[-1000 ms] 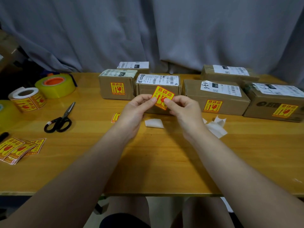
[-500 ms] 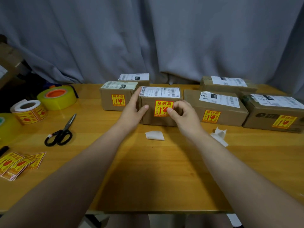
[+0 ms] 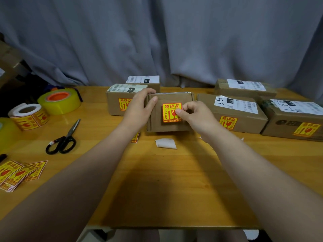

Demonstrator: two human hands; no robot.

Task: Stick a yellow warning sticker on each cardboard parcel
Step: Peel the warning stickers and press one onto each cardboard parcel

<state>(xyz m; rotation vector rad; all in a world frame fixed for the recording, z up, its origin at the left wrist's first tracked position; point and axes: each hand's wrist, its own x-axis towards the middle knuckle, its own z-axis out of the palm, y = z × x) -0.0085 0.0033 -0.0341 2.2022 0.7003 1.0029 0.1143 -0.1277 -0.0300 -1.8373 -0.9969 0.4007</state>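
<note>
The middle cardboard parcel is tipped so its front face points at me. A yellow warning sticker with red print lies flat on that face. My left hand grips the parcel's left edge, thumb on the front. My right hand has its fingers curled and its thumb tip pressed on the sticker's right side. Stickers also show on the left parcel, the right parcel and the far-right parcel. Two parcels at the back, one left and one right, show only white shipping labels.
On the wooden table, a sticker roll, a yellow tape roll, black scissors and several loose stickers lie to the left. A white backing paper lies before the middle parcel. Another loose sticker peeks from under my left arm.
The sticker went from being held in the air by both hands onto the middle parcel's front. My left hand took the parcel's left edge and tipped it toward me. My right thumb now presses the sticker.
</note>
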